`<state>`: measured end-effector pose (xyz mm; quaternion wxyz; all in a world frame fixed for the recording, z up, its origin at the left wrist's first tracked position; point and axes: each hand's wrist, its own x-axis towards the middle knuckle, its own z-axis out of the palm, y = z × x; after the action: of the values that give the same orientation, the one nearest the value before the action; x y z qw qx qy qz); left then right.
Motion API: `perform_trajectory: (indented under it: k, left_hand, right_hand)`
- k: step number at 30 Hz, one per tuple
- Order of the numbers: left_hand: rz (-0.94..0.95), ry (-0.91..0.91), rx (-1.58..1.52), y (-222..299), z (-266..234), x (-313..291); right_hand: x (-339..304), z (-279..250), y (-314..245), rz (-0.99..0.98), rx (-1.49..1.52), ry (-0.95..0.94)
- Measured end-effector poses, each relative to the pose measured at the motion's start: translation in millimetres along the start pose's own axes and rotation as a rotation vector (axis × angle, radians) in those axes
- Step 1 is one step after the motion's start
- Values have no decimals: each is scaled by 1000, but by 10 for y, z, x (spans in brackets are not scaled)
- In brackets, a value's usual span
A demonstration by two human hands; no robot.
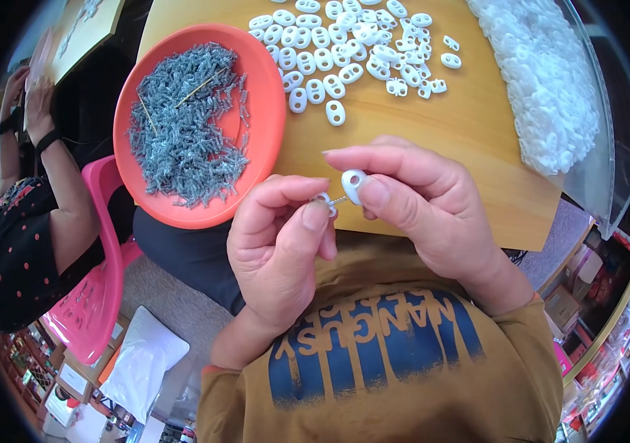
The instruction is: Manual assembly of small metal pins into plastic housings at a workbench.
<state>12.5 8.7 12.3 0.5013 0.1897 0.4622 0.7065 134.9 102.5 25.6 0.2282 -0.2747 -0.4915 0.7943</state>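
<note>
My left hand (279, 244) pinches a small white plastic piece (331, 211) between thumb and fingertips, and most of that piece is hidden by them. A thin metal spring (339, 200) bridges the short gap from it toward an oval white cord-lock piece (350, 181) with holes. My right hand (433, 203) grips this oval piece between thumb and index finger. Both hands meet in front of my body, at the near edge of the table. Left of them, an orange-red oval tray (274, 129) holds a heap of small grey springs (182, 122).
Many white two-hole cord locks (335, 112) lie spread over the wooden table (433, 133). A clear bin (620, 159) heaped with small white parts (544, 81) stands at the right. A co-worker's arm (71, 221) and a pink chair (97, 295) are at left.
</note>
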Motion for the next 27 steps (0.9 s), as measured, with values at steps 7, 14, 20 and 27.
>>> perform_trajectory:
  k: [7, 14, 20, 27]
  left_hand:
    - [-4, -8, 16, -6, -24, 1]
    - [-9, -10, 23, 16, -6, -2]
    - [-48, 0, 10, 9, 23, 13]
    - [18, -96, 69, -7, -39, -4]
  right_hand:
    - [14, 8, 0, -71, -89, -27]
    - [40, 17, -6, -324, -512, -30]
    - [43, 64, 61, -318, -439, 45]
    - [39, 55, 57, -129, -79, 73]
